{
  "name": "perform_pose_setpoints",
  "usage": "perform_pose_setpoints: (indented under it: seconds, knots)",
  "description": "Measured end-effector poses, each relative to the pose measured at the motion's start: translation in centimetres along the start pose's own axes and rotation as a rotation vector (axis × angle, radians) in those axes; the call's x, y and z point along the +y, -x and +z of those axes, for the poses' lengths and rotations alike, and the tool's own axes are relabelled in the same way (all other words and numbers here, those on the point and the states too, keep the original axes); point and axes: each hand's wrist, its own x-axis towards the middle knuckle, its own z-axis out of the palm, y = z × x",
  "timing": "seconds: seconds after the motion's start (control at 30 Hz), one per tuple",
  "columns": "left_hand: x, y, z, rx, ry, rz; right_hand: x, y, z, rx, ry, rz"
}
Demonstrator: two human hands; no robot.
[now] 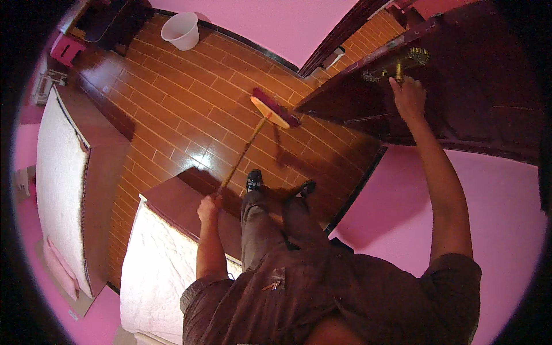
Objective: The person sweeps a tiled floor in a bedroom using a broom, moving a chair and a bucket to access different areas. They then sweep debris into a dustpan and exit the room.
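Leftmost lies a white quilted mattress (62,172) on a brown base, then a white plastic bucket (181,34) near the pink wall. The left hand (209,207) is closed round the upper end of a long-sticked broom (268,112), its orange, dark-red-bristled head out beyond the black shoes (254,180); a small pale-and-orange mark (275,279) on the dark shirt is illegible. The right hand (410,96) wraps its fingers on the brass-coloured lever handle (399,71) of a dark red-brown door (483,75).
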Motion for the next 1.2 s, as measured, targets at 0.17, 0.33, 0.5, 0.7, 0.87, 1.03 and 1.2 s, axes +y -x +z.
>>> perform_pose_setpoints:
  seconds: [0.17,0.33,0.5,0.7,0.87,1.03,1.2]
  knots:
    - [0.8,-5.3,-2.7,-0.007,-0.002,0.001,0.8,0.7,0.5,0.051,-0.019,-0.039]
    - [0.1,-5.1,-6.0,-0.038,-0.039,-0.006,0.4,1.2,-0.4,0.037,-0.113,-0.025]
    - [-5.6,-5.3,-6.2,-0.035,0.014,0.162,0.9,2.1,0.2,0.114,-0.052,-0.062]
    - [-13.3,-2.9,-5.8,0.035,0.062,0.188,0.7,2.0,0.3,0.061,-0.047,-0.004]
    - [-14.1,-0.8,-8.0,0.052,0.088,0.181,1.2,2.6,0.5,0.157,-0.199,-0.061]
    - [-15.8,-0.7,-7.7,0.021,0.046,0.2,1.2,5.4,-0.9,0.066,-0.261,-0.074]
    - [-15.8,-1.2,-6.9,0.007,0.033,0.163,0.4,9.4,-2.8,0.104,-0.232,-0.094]
